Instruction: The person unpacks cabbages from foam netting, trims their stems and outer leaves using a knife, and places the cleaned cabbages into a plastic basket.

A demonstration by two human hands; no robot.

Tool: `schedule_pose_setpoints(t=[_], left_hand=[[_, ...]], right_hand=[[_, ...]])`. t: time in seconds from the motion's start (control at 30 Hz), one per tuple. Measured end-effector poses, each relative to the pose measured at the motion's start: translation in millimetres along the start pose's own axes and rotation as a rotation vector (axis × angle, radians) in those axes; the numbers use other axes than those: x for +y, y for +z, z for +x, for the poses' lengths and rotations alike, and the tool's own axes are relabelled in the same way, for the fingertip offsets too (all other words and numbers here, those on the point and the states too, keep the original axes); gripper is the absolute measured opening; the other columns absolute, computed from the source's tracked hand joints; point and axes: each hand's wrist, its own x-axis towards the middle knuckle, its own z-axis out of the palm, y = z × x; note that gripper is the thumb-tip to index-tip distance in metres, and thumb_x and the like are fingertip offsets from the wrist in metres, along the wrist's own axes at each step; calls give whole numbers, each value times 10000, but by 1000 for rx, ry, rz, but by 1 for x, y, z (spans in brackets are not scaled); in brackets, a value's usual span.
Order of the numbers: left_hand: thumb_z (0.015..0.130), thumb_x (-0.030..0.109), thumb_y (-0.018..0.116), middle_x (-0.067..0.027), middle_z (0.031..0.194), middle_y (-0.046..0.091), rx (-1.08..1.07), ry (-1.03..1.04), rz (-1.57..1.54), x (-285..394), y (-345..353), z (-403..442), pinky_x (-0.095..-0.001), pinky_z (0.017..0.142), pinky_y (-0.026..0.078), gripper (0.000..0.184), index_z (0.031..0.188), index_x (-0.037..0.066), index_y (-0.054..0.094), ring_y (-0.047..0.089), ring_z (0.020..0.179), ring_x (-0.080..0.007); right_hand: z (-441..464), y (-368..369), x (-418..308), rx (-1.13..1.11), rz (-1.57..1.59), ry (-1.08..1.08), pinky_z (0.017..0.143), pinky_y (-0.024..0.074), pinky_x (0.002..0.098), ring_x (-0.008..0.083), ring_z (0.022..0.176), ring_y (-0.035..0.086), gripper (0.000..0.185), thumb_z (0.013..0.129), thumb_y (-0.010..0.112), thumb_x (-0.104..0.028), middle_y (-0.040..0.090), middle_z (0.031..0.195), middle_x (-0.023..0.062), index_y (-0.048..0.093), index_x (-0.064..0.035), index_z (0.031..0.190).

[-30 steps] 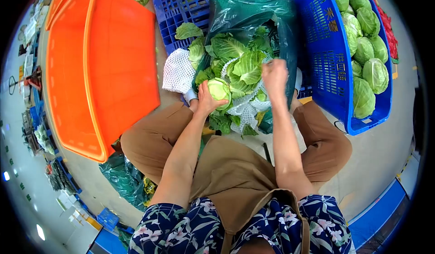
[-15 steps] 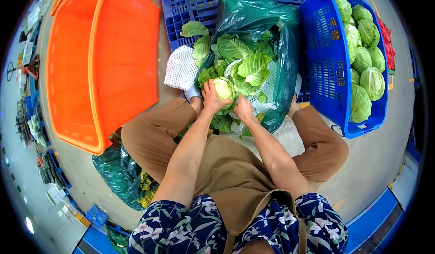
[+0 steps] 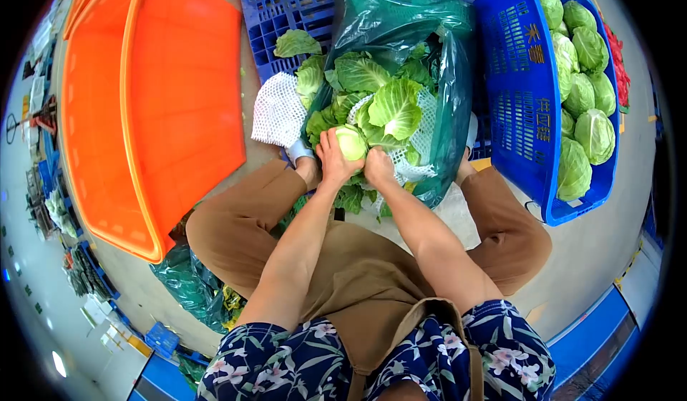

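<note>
A pale green cabbage [image 3: 351,142] is gripped by my left hand [image 3: 335,159], whose fingers wrap its left and lower sides. Closed up against the cabbage's right side is my right hand [image 3: 379,166]; whatever its fingers pinch is hidden. Loose outer leaves [image 3: 396,109] lie just beyond both hands, on an open dark green plastic bag [image 3: 452,93]. White foam netting [image 3: 426,139] shows among the leaves, and another white net sleeve [image 3: 279,109] lies left of the bag.
A large orange bin [image 3: 182,93] stands at the left, with another green bag [image 3: 187,286] below it. At the right, a blue crate [image 3: 517,107] holds several cabbages [image 3: 594,136]. A blue pallet [image 3: 293,3] lies behind the bag, and red items [image 3: 617,68] show beyond the crate.
My right hand came down from the upper right to the cabbage's right side, closing in beside my left hand. My left hand has kept its hold on the cabbage.
</note>
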Motion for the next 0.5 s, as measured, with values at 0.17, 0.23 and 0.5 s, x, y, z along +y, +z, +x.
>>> schedule_pose_setpoints(t=[0.17, 0.23, 0.5], left_hand=[[441, 284, 843, -189, 1260, 352, 16, -108, 13, 8, 2, 5, -485, 1009, 281, 1057, 1304, 68, 274, 351, 1198, -373], [437, 264, 836, -189, 1298, 331, -40, -162, 19, 11, -2, 11, -492, 1017, 287, 1052, 1310, 89, 276, 339, 1205, -382], [447, 294, 870, -176, 1216, 392, -125, -73, -19, -20, -14, 17, -456, 979, 360, 1052, 1300, 54, 301, 403, 1167, -359]], right_hand=[[21, -3, 10, -18, 23, -92, 733, 533, 454, 395, 841, 652, 203, 799, 578, -54, 648, 879, 266, 525, 74, 947], [11, -7, 7, 6, 76, -78, 730, 530, 460, 409, 841, 647, 201, 791, 579, -42, 643, 870, 277, 522, 80, 940], [-25, 3, -7, 68, 123, -39, 701, 526, 482, 429, 797, 643, 233, 759, 577, -7, 629, 834, 300, 492, 75, 960]])
